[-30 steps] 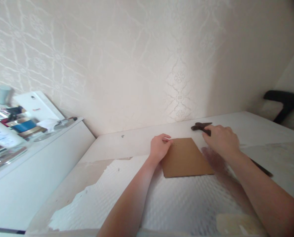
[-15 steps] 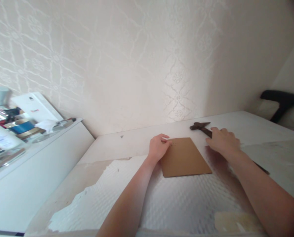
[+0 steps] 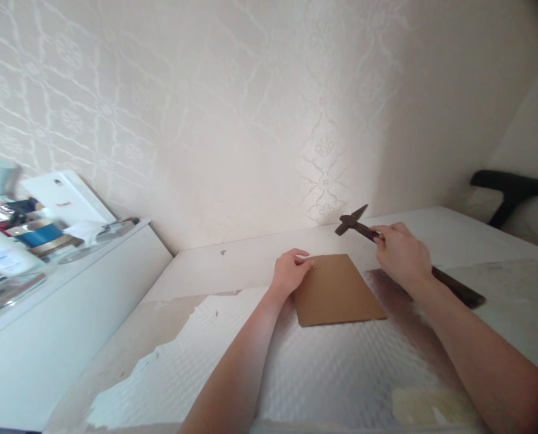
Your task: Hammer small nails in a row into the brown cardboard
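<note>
A brown board (image 3: 336,290) lies flat on the white table (image 3: 250,256), with a few small dark dots near its far left corner. My left hand (image 3: 290,271) rests at that corner, fingertips pinched together on something too small to make out. My right hand (image 3: 400,253) is closed round the handle of a dark hammer (image 3: 352,222), near its head. The hammer head is raised off the table, just right of the board's far edge. The handle's end (image 3: 461,292) sticks out behind my wrist.
White textured sheet (image 3: 323,367) covers the near table, torn at its left edge. A patterned wall stands right behind the table. A white counter (image 3: 56,283) on the left carries bottles, a blue tin and clutter. A dark chair part (image 3: 512,190) shows at far right.
My right hand closed on the hammer that lay on the table and lifted its head up. The left hand stayed at the board's corner.
</note>
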Action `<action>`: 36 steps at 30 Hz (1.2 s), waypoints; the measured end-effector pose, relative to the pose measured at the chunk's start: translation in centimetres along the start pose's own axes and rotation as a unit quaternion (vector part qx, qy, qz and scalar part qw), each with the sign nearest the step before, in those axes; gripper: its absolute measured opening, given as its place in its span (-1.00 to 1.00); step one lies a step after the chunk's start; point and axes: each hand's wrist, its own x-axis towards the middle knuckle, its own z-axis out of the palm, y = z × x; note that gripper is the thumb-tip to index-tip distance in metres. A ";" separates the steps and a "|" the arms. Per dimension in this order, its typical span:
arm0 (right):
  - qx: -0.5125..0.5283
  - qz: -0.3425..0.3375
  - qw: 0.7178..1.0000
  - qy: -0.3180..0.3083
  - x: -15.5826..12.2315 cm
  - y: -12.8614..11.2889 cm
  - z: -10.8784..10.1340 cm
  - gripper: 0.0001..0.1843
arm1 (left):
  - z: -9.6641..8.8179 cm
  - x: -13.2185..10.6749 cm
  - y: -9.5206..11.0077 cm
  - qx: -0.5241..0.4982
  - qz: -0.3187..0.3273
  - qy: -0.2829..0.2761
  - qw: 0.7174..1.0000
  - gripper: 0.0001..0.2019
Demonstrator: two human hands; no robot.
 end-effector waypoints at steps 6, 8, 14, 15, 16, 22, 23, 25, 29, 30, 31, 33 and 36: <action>0.025 -0.039 0.997 0.058 0.2 -0.5 0.1 -0.66 | 0.1 0.1 -0.4 -0.001 0.007 0.005 1.000 -0.77; 0.010 -0.053 0.998 0.026 0.0 -0.7 0.3 -0.66 | 0.1 0.2 -0.5 0.004 0.008 0.006 1.000 -0.77; -0.019 -0.106 0.990 -0.090 -0.7 -1.6 1.1 -0.60 | 0.0 0.1 -0.4 0.014 0.009 0.008 1.000 -0.76; -0.016 -0.111 0.989 -0.097 -0.6 -1.6 1.1 -0.60 | -0.1 0.1 -0.3 0.014 0.007 0.005 1.000 -0.76; -0.013 -0.113 0.988 -0.103 -0.5 -1.4 1.0 -0.60 | -0.1 0.1 -0.3 0.014 0.004 0.003 1.000 -0.76; 0.045 -0.166 0.964 -0.205 0.1 1.7 -0.1 -0.69 | -0.3 0.1 -0.4 0.012 0.006 -0.007 1.000 -0.75; 0.069 -0.174 0.953 -0.237 0.1 2.3 -0.2 -0.68 | -0.2 0.1 -0.5 0.011 0.005 -0.006 1.000 -0.74; 0.099 -0.185 0.934 -0.288 -0.1 3.1 -0.3 -0.66 | -0.2 0.2 -0.6 0.009 0.006 -0.006 1.000 -0.74; 0.080 -0.228 0.930 -0.277 -0.2 2.9 -0.7 -0.80 | -0.1 0.4 -0.9 -0.006 0.006 -0.011 1.000 -0.74; 0.074 -0.246 0.933 -0.251 -0.2 2.6 -0.9 -0.82 | -0.1 0.5 -1.0 -0.009 0.008 -0.012 1.000 -0.74; 0.069 -0.265 0.937 -0.219 -0.2 2.2 -1.0 -0.83 | -0.1 0.5 -1.1 -0.011 0.009 -0.012 1.000 -0.73; 0.060 -0.286 0.944 -0.155 -0.2 1.4 -1.4 -0.79 | -0.1 0.6 -1.3 -0.013 0.010 -0.011 1.000 -0.74; 0.075 -0.262 0.957 -0.102 -0.4 0.4 -2.0 -0.68 | -0.1 0.7 -1.4 -0.033 0.007 -0.017 0.999 -0.74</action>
